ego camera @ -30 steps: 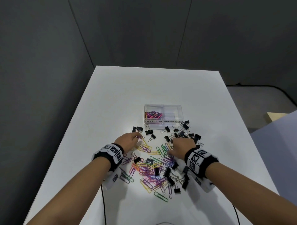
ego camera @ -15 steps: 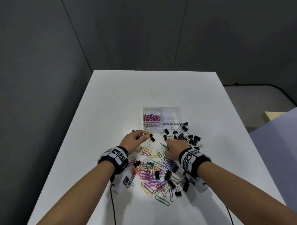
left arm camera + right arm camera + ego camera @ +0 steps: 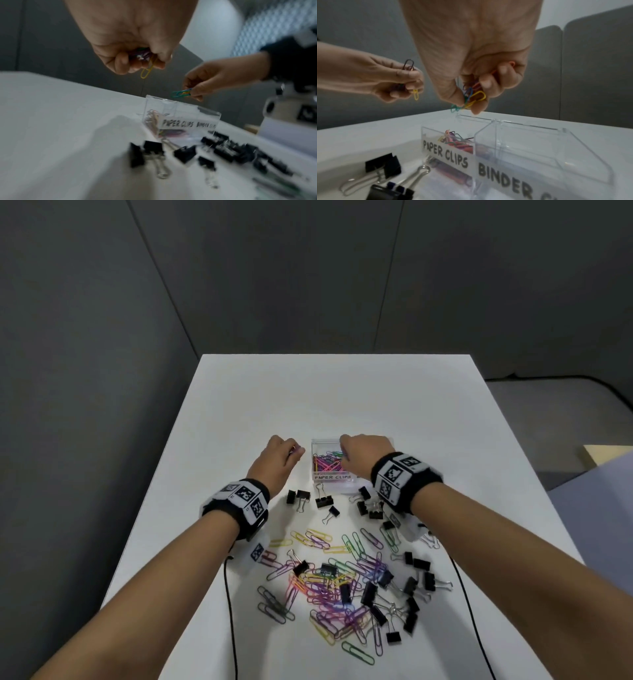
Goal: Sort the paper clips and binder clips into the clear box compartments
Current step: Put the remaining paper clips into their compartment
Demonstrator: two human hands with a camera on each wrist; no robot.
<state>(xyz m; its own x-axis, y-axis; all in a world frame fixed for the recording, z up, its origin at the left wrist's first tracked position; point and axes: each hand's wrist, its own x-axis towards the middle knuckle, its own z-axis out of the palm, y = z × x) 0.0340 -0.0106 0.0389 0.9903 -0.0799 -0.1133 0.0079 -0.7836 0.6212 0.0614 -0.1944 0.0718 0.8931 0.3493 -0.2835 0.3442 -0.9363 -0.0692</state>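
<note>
A clear box (image 3: 319, 442) (image 3: 530, 136) stands mid-table, its left compartment labelled PAPER CLIPS and holding several coloured clips (image 3: 325, 462); the BINDER compartment (image 3: 539, 151) looks empty. My right hand (image 3: 359, 453) (image 3: 471, 100) hovers over the box and pinches a bunch of coloured paper clips (image 3: 473, 98) (image 3: 181, 93). My left hand (image 3: 282, 455) (image 3: 137, 63) is raised just left of the box, gripping several paper clips (image 3: 145, 70) (image 3: 412, 81), a yellow one dangling. Loose paper clips (image 3: 329, 587) and black binder clips (image 3: 323, 501) lie on the white table (image 3: 239, 405).
A row of black binder clips (image 3: 149, 150) lies just in front of the box, more (image 3: 416, 580) at the right of the pile. Thin black cables (image 3: 229, 611) run off the near edge. Grey walls stand behind the table.
Both hands left the clip pile and moved forward and up, each carrying paper clips: the right is now over the box, the left beside it.
</note>
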